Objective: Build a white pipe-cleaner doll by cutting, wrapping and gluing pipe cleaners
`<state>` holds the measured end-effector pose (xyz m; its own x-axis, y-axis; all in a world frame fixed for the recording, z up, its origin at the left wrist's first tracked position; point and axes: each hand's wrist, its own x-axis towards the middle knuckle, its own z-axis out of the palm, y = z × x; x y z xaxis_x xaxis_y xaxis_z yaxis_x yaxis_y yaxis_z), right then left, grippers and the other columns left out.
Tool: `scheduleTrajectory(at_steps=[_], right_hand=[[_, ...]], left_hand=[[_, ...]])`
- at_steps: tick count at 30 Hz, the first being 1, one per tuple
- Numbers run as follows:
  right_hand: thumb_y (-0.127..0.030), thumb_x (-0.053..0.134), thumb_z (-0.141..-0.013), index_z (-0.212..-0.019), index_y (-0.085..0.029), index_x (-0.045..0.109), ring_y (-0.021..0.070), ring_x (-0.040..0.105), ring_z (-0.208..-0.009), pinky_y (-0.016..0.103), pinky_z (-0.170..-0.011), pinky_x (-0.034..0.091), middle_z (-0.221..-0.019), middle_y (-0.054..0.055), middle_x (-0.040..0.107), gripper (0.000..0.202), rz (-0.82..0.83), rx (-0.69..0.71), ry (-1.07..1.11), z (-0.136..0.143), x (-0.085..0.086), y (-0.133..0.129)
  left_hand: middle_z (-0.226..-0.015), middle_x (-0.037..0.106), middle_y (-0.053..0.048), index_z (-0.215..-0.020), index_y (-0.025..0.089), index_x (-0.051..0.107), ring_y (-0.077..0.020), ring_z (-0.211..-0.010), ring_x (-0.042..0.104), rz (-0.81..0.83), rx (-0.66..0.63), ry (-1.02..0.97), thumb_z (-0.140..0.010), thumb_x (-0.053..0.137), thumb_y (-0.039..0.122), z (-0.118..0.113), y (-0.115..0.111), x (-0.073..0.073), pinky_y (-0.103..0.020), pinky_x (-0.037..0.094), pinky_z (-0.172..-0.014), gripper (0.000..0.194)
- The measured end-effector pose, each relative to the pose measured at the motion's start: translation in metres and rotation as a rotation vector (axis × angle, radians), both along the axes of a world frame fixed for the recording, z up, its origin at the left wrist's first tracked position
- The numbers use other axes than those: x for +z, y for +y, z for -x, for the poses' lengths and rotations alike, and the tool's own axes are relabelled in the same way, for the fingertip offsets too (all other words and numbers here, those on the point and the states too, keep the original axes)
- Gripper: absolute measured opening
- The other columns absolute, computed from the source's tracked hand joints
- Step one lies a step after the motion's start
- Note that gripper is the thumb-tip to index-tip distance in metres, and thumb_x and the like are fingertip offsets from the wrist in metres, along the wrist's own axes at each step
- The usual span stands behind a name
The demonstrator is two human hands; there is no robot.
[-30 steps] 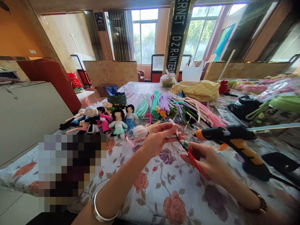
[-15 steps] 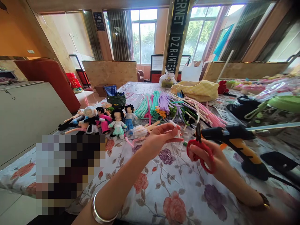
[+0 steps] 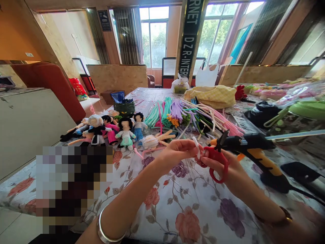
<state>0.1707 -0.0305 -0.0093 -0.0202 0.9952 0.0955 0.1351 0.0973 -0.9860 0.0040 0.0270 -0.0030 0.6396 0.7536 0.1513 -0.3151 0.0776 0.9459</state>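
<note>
A person's left hand (image 3: pixel 181 149) pinches a short white fuzzy piece (image 3: pixel 196 145) between thumb and fingertips above a table, while the right hand (image 3: pixel 227 166), close beside it, has its fingers curled round a pair of red-handled scissors (image 3: pixel 218 162), the dark blades pointing up; whether the right fingertips also touch the white piece cannot be told. A black-and-orange glue gun (image 3: pixel 264 159) lies just beyond the right hand, partly behind the scissors. Past the left hand, a cluster of small dolls (image 3: pixel 125 135) in pink, green, blue and black sits near a dark green basket (image 3: pixel 124 108). Bundles of fuzzy stems (image 3: pixel 177 110) in mint, lilac and pink spread across the middle of the flowered tablecloth (image 3: pixel 165 217), in front of a yellow checked pouch (image 3: pixel 213 97). Windows (image 3: pixel 153 42) light the room behind.
</note>
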Motion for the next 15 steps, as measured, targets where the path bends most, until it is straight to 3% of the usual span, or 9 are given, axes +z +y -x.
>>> scheduleTrajectory(at_steps=[10,15], right_hand=[[-0.045,0.070,-0.072,-0.077,-0.025,0.057,0.0142,0.055,-0.067,0.025,-0.058,0.046,-0.077,0.000,0.062,0.025,-0.074,-0.056,-0.074,-0.0001,-0.0016,-0.0007],[-0.044,0.072,-0.071,-0.078,-0.025,0.058,0.0145,0.055,-0.068,0.026,-0.061,0.047,-0.076,0.000,0.061,0.024,-0.117,-0.086,-0.038,-0.0021,-0.0066,0.0009]], left_hand=[[-0.080,0.068,-0.005,-0.080,0.016,0.072,-0.0124,-0.076,0.059,-0.010,0.034,0.071,-0.070,0.071,0.039,-0.0010,-0.0011,-0.0002,-0.025,0.043,-0.079,0.025],[-0.077,0.069,-0.003,-0.076,0.016,0.073,-0.0100,-0.072,0.058,0.049,0.120,0.112,-0.064,0.076,0.038,-0.0020,-0.0015,0.0001,-0.023,0.041,-0.073,0.025]])
